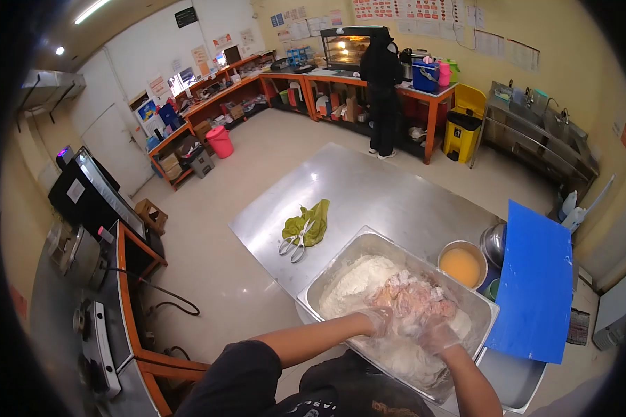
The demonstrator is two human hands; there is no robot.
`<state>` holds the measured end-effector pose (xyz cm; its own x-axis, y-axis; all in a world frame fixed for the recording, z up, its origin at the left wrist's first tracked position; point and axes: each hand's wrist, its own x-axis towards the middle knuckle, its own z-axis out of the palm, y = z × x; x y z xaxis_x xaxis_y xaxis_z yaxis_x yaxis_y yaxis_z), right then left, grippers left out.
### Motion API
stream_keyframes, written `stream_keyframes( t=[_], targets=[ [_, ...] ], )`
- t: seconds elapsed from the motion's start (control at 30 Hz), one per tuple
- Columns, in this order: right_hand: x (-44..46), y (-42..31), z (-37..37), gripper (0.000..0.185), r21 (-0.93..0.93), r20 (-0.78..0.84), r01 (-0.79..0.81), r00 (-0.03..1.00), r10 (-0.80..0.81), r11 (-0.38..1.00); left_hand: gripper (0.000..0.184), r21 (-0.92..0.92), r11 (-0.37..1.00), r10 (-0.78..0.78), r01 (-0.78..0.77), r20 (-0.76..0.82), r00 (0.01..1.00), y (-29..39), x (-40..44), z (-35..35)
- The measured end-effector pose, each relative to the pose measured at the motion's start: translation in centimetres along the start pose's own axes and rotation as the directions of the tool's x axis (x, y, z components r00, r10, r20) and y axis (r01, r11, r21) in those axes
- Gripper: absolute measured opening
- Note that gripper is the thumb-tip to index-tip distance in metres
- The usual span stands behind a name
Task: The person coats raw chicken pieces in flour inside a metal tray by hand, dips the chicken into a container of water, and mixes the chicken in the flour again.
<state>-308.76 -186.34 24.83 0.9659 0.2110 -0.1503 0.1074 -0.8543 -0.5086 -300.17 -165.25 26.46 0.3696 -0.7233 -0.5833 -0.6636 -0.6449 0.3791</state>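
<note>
A deep steel pan [313, 311] holds white flour [358, 279] and pale pink pieces of raw meat [412, 297], partly dusted with flour. My left hand [378, 322], in a clear plastic glove, reaches in at the near edge of the meat. Beside it, my right hand [438, 333], gloved alike, is down in the flour against the meat. Flour, meat and blur hide most of the fingers on both hands, so I cannot tell how far they are closed.
On the steel table [327, 174] lie scissors [297, 243] on a green cloth [316, 221]. Right of the pan stand a pot of orange-yellow liquid [459, 267] and an upright blue board [532, 285]. A person in black [381, 83] stands at the back counter. A stove [101, 347] is left.
</note>
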Motion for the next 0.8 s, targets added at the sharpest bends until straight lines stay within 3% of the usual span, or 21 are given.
stream_keyframes(
  t=[0.07, 0.13, 0.17, 0.2, 0.23, 0.27, 0.33, 0.37, 0.4, 0.43, 0.47, 0.53, 0.57, 0.6, 0.63, 0.67, 0.73, 0.8],
  targets=[
    [-0.5, -3.2, -3.2, 0.022, 0.069, 0.026, 0.076, 0.997, -0.078, 0.995, 0.046, -0.038, 0.999, 0.001, -0.004, -0.092, 0.996, 1.3, -1.4, -1.7],
    [-0.3, -4.1, -4.9, 0.026, 0.149, 0.047, 0.132, 0.989, -0.141, 0.98, 0.049, -0.021, 0.998, 0.065, -0.067, -0.091, 0.994, -1.5, 3.4, 0.7],
    [-0.3, -3.6, -4.8, 0.026, 0.095, 0.081, 0.037, 0.996, -0.045, 0.995, 0.056, -0.016, 0.992, 0.125, -0.127, -0.094, 0.988, -2.1, 5.1, 2.2],
    [-0.5, -3.1, -5.0, 0.026, 0.036, 0.111, -0.063, 0.992, 0.058, 0.997, 0.057, 0.03, 0.999, 0.037, -0.034, -0.082, 0.996, 0.3, 3.0, -0.2],
    [-1.2, -3.6, -6.1, 0.026, 0.043, 0.111, -0.098, 0.989, 0.093, 0.994, 0.057, 0.112, 0.989, 0.112, -0.093, -0.182, 0.977, 1.9, 1.6, -2.2],
    [-2.3, -4.9, -7.9, 0.035, 0.126, -0.055, 0.056, 0.997, -0.05, 0.99, 0.058, 0.204, 0.97, 0.186, -0.131, -0.279, 0.942, 3.4, 0.3, -4.3],
    [-4.3, -5.6, -11.1, 0.05, 0.168, -0.142, 0.141, 0.983, -0.118, 0.976, 0.057, 0.148, 0.939, 0.344, -0.312, -0.352, 0.87, 5.9, -1.4, -7.0],
    [-5.2, -5.1, -12.8, 0.054, 0.159, -0.043, 0.074, 0.997, -0.068, 0.985, 0.055, 0.08, 0.948, 0.318, -0.308, -0.272, 0.908, 8.0, -2.5, -9.3],
    [-6.7, -5.1, -15.7, 0.052, 0.328, 0.101, -0.058, 0.995, 0.026, 0.943, 0.054, 0.014, 0.957, 0.288, -0.291, -0.19, 0.939, 10.1, -3.6, -11.6],
    [-8.3, -4.9, -18.0, 0.05, 0.473, 0.247, -0.196, 0.965, 0.084, 0.859, 0.051, 0.072, 0.957, 0.29, -0.282, -0.155, 0.944, 11.8, -3.9, -12.7],
    [-9.9, -3.5, -18.8, 0.05, 0.481, 0.24, -0.233, 0.962, 0.129, 0.845, 0.051, 0.077, 0.943, 0.33, -0.322, -0.127, 0.935, 14.0, -4.4, -14.2],
    [-13.4, -0.9, -20.5, 0.041, 0.538, -0.034, -0.089, 0.991, 0.127, 0.838, 0.043, -0.089, 0.936, 0.339, -0.341, -0.043, 0.94, 17.6, -5.2, -16.2],
    [-14.8, -0.5, -21.5, 0.041, 0.544, -0.041, -0.117, 0.985, 0.165, 0.831, 0.043, -0.085, 0.926, 0.369, -0.369, -0.019, 0.929, 18.8, -4.5, -15.9],
    [-16.4, -0.8, -23.0, 0.04, 0.385, -0.126, -0.086, 0.982, 0.144, 0.919, 0.04, -0.039, 0.899, 0.431, -0.436, -0.097, 0.897, 19.9, -3.9, -15.6],
    [-17.9, -0.9, -24.2, 0.04, 0.286, -0.094, -0.173, 0.974, 0.207, 0.942, 0.037, 0.009, 0.867, 0.492, -0.498, -0.176, 0.853, 21.0, -3.2, -15.2],
    [-19.4, -0.9, -25.3, 0.04, 0.181, -0.062, -0.254, 0.961, 0.268, 0.95, 0.037, 0.007, 0.852, 0.518, -0.524, -0.156, 0.841, 22.4, -2.0, -14.8],
    [-22.1, 2.5, -23.6, 0.041, 0.182, -0.067, -0.381, 0.915, 0.398, 0.907, 0.035, -0.167, 0.829, 0.533, -0.534, -0.053, 0.844, 25.6, 1.3, -13.2],
    [-24.8, 5.9, -21.4, 0.042, 0.181, -0.069, -0.492, 0.857, 0.51, 0.852, 0.039, -0.14, 0.778, 0.609, -0.613, -0.074, 0.79, 27.7, 5.5, -9.4]
  ],
)
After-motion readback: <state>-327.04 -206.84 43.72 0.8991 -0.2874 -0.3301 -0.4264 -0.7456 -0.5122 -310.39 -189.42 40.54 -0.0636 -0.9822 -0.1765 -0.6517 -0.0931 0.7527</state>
